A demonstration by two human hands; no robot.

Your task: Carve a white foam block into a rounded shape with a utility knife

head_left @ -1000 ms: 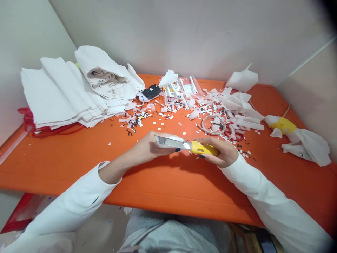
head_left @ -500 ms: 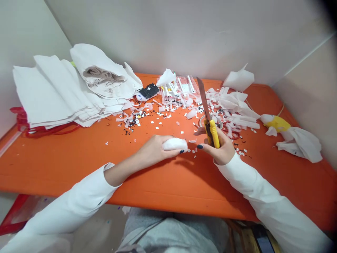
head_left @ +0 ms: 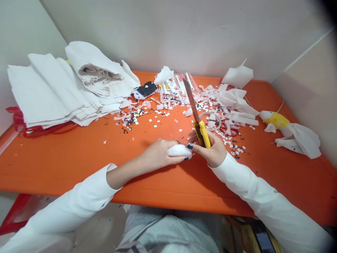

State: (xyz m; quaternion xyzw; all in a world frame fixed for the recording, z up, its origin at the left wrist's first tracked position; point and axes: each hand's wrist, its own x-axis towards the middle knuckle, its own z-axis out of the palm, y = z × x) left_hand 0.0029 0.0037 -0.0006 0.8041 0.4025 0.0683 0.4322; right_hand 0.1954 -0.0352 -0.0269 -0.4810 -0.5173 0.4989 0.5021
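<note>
My left hand (head_left: 160, 154) is closed round a small rounded white piece (head_left: 179, 150), perhaps foam or wadded paper; I cannot tell which. In my right hand (head_left: 214, 149) is a utility knife (head_left: 202, 133) with a yellow and black handle. Its long rusty-brown blade is out and points up and away from me. The right thumb and fingertips touch the far right end of the white piece, while the blade stays clear of it. Both hands are just above the orange table (head_left: 147, 179), near its front middle.
Stacked white sheets (head_left: 52, 91) lie at the left on a red bag (head_left: 19, 121). Markers (head_left: 188, 82) in clear trays sit at the back beside a black object (head_left: 147, 89). A tape roll (head_left: 217, 121), paper scraps (head_left: 234, 100) and a white-and-yellow paper bird (head_left: 279, 121) are at the right.
My right hand has moved left with the utility knife and now touches the white piece. My left hand has shifted slightly right with that piece.
</note>
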